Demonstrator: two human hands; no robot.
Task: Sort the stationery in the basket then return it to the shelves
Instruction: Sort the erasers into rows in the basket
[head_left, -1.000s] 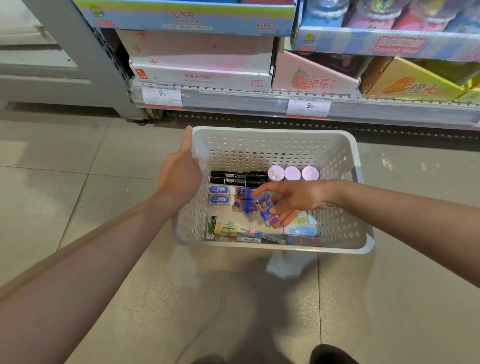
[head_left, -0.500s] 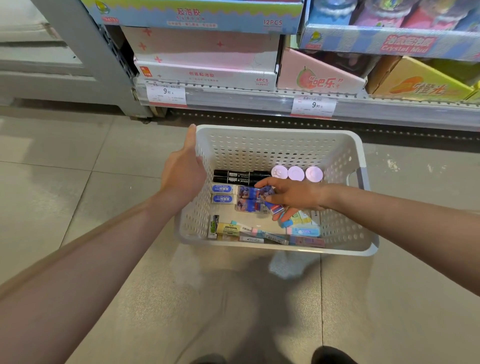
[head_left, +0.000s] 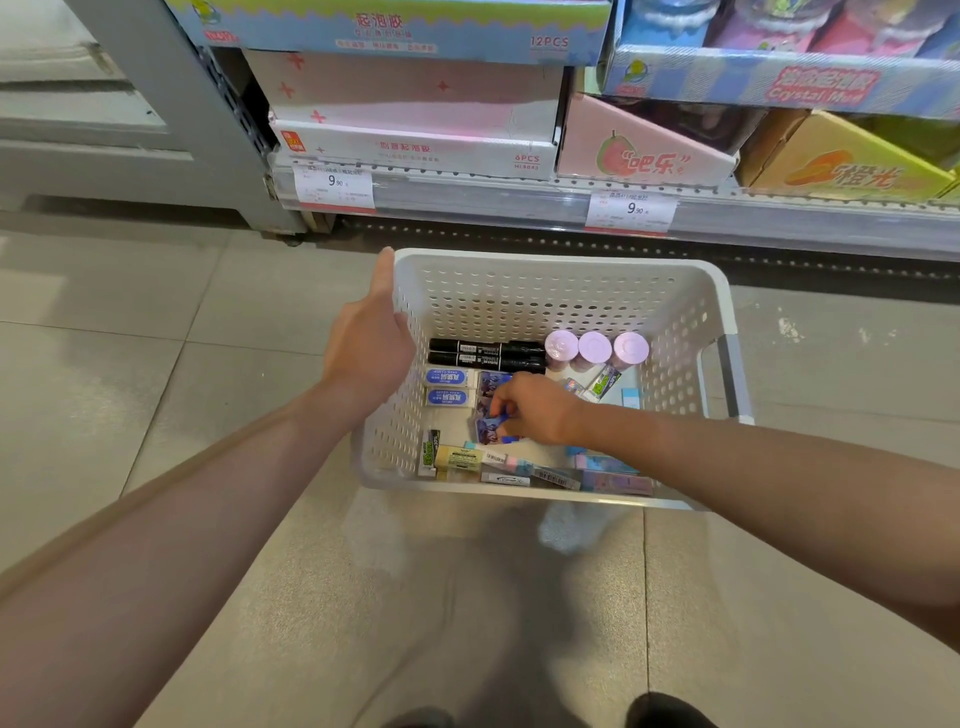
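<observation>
1. my left hand (head_left: 371, 345) holds the white perforated basket (head_left: 566, 270) by its left wall, thumb up along the rim corner, the other fingers hidden on the far side of the wall.
2. my right hand (head_left: 537, 408) is down inside the basket, its grip narrow, fingers curled around a small blue and purple packet (head_left: 491, 428) near the middle of the floor of the basket.
3. two black markers (head_left: 485, 354) lie side by side toward the back, three pale purple round caps (head_left: 595, 347) in a row just to their right.
4. two blue-labelled erasers (head_left: 447, 387) sit stacked in a column left of my right hand.
5. a row of mixed erasers (head_left: 498, 462) runs along the near wall.
6. the basket stands on the tiled floor (head_left: 156, 364) in front of the shelf (head_left: 519, 200), which carries boxed goods and two price tags (head_left: 335, 184).
</observation>
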